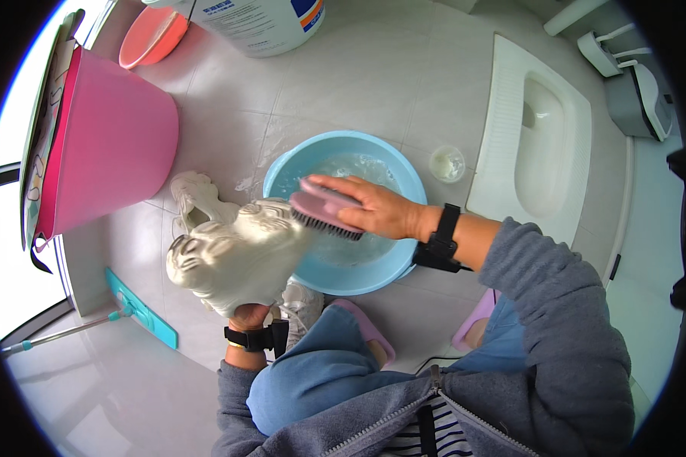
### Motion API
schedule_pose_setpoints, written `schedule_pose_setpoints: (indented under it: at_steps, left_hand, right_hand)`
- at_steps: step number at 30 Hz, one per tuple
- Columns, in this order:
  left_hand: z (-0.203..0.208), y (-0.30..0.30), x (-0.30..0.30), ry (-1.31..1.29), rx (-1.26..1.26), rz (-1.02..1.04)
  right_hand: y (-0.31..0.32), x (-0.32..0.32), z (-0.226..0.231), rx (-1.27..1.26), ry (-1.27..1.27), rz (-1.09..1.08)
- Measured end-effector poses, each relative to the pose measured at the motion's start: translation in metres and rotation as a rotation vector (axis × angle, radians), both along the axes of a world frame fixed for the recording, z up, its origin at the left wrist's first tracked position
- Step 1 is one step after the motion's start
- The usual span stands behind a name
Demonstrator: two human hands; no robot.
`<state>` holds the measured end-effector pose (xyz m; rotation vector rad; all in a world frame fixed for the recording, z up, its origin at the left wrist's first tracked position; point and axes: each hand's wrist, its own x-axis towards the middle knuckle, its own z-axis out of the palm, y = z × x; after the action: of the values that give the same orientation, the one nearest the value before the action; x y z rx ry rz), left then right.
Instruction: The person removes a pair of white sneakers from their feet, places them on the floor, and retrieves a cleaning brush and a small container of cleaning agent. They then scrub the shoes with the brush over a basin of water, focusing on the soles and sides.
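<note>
My left hand is pushed into the opening of a cream-white chunky sneaker and holds it up beside the basin; its fingers are hidden inside. A pink scrub brush with dark bristles is gripped in my right hand, bristles down, beside the sneaker and over the basin. Sudsy water fills the lower part of the light blue basin. Behind the held sneaker, another white sneaker rests on the floor. A further pale shoe shows partly by my left knee.
Right of the basin stands a small clear cup with whitish contents. A squat toilet lies farther right. On the left are a pink tub and a teal flat mop. A white bucket and an orange basin stand at the back.
</note>
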<state>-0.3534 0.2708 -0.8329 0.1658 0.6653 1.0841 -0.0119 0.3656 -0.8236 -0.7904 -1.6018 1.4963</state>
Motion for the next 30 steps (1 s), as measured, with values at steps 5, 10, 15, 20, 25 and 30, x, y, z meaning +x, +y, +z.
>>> schedule_pose_setpoints:
  at_steps: [5,10,15,20,25,30]
  left_hand:
    - [-0.002,0.000,0.013,0.078,-0.004,-0.079]
    - [0.003,-0.005,0.014,0.112,-0.066,-0.108]
    - [0.004,-0.008,0.015,0.769,0.191,-0.325]
    - [0.000,-0.014,0.007,0.064,-0.030,-0.134]
    - [-0.013,-0.017,-0.006,0.218,-0.007,-0.143]
    - [-0.019,-0.011,-0.002,0.348,0.034,-0.112]
  right_hand:
    - [0.021,-0.008,0.029,0.035,-0.378,0.082]
    - [0.008,0.001,0.027,-0.059,-0.410,0.054]
    - [0.006,-0.005,0.021,0.005,-0.249,-0.037]
    - [0.006,0.010,-0.014,-0.074,-0.988,0.019]
    - [-0.008,0.015,-0.035,-0.172,-0.996,0.085]
    - [-0.020,0.012,0.009,-0.133,-0.202,-0.072]
